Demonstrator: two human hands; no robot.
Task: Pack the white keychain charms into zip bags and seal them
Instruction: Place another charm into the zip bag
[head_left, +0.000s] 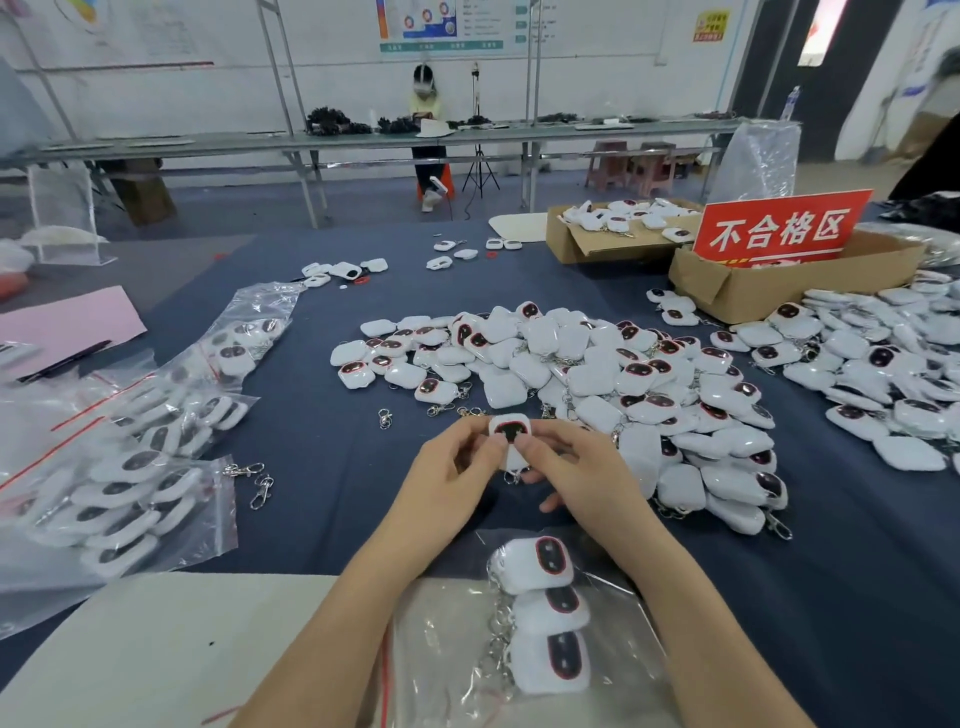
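Both hands are closed on the same white keychain charm (510, 431): the left hand (457, 467) pinches its left edge and the right hand (576, 473) pinches its right edge, holding it just above the table (311, 364) with the dark, red-rimmed face turned up toward the camera. Its metal ring hangs from the end nearer the person. The coming move turns on where the open zip bag (613, 649) lies. It is on the person's side of the hands, flat between the 2 forearms, so the charm must travel back toward the body, not forward. 3 charms (545, 566) appear to lie in that bag already, in a row running toward and away from the person, their chains on the left side. The bag's red zip strip (385, 670) also runs along that left side, so the mouth probably faces left and the left hand is nearer to it. The loose pile of charms (597, 374) lies beyond and to the right of the hands, and filled bags (130, 493) lie well to the left.
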